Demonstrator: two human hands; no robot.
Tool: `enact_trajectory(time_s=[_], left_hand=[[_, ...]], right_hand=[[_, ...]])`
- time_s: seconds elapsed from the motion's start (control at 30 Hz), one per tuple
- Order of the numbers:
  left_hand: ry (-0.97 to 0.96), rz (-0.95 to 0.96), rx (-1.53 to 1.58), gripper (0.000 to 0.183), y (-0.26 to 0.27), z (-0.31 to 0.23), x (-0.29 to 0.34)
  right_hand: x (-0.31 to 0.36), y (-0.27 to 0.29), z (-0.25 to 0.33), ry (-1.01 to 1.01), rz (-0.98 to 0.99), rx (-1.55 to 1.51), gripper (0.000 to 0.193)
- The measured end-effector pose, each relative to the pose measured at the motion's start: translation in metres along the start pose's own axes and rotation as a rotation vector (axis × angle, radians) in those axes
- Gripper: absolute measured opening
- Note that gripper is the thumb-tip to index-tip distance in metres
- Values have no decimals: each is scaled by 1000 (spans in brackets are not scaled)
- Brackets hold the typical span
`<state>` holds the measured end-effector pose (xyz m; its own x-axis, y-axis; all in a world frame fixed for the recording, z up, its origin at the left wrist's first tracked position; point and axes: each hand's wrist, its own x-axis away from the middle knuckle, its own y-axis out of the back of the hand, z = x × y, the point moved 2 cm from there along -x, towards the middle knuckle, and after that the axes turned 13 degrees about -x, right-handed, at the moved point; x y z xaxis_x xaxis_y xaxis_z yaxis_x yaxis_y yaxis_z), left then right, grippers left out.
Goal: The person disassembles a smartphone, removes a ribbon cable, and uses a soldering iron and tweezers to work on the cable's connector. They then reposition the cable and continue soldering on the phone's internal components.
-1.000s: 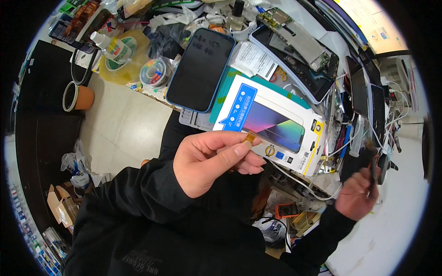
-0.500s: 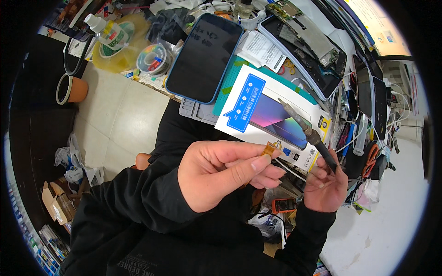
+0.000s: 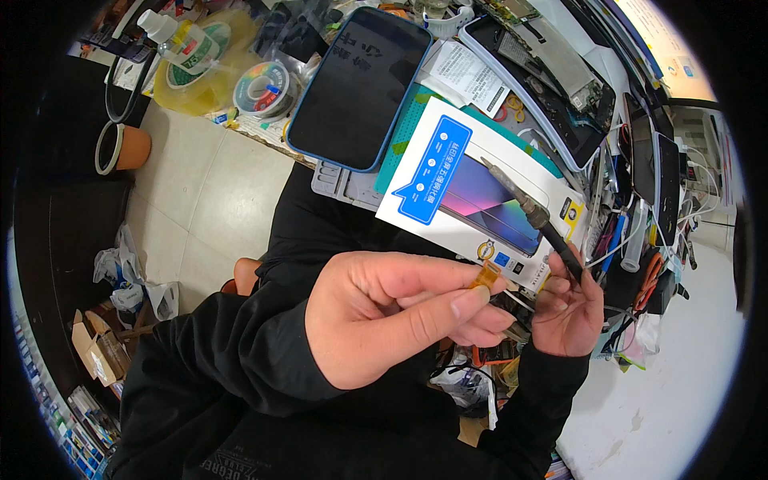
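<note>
Between the thumb and forefinger of my left hand [image 3: 404,316] is a small amber, see-through strip [image 3: 486,275], perhaps a piece of flex cable or film; most of it is covered by the fingers. My right hand [image 3: 568,312] grips a soldering iron [image 3: 532,212] by its black handle, with the worn metal tip pointing up and left. Behind both hands lies a white box [image 3: 408,220] with a phone picture and a blue label. The iron's tip shows in front of this box; I cannot tell how far above it. The strip and the iron are apart.
A dark phone in a blue case [image 3: 360,88] lies beyond the box, over a green mat [image 3: 420,100]. Opened phones [image 3: 552,88] crowd the far right. A solder spool [image 3: 262,90] and a bottle [image 3: 180,42] stand at left. Tools and cables [image 3: 632,240] clutter the right.
My left hand has shifted slightly right and down with the amber strip, which is tilted differently. My right hand and the iron have barely moved; the whole view has shifted a little.
</note>
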<state>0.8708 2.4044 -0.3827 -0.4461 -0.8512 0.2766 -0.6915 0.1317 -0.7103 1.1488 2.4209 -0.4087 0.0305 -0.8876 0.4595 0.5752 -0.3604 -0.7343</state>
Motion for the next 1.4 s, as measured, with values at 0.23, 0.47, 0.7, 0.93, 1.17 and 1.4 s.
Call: enact_trajectory(time_s=[0.23,0.47,0.7,0.93,1.17,1.4], left_hand=[[16,29,-19,26,0,0,-1],[36,4,-150,26,9,0,6],[54,55,-246,27,22,18,23],[1,89,-312,28,26,16,41],[26,-15,-304,26,42,11,46],[28,-59,-242,25,58,7,40]], right_hand=[[8,0,0,0,-47,51,47],[24,-8,9,-233,-65,244,51],[28,-67,36,250,65,1022,18],[-61,-146,48,1043,538,2047,95],[-150,-169,40,671,466,2398,126],[-148,-173,38,763,522,2314,97]])
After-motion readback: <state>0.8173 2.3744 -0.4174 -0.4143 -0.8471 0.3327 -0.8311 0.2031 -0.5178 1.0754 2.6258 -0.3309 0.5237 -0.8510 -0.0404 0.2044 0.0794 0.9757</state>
